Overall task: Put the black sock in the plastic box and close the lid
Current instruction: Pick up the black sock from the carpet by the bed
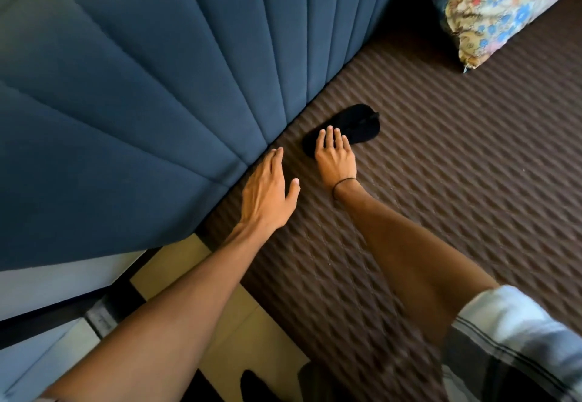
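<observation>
Two bare hands reach over the brown ribbed mattress (472,181). The right hand (334,157) lies flat, fingers (329,135) extended and ungripping, on the small black fabric sock (356,126), whose long axis runs toward two o'clock. The left hand (267,193) hovers open, farther off.

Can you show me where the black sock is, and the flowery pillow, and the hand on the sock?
black sock (357,124): head view, on its middle, beyond the fingertips.
flowery pillow (500,4): head view, on its patterned front.
right hand (335,157): head view, on its back.
</observation>
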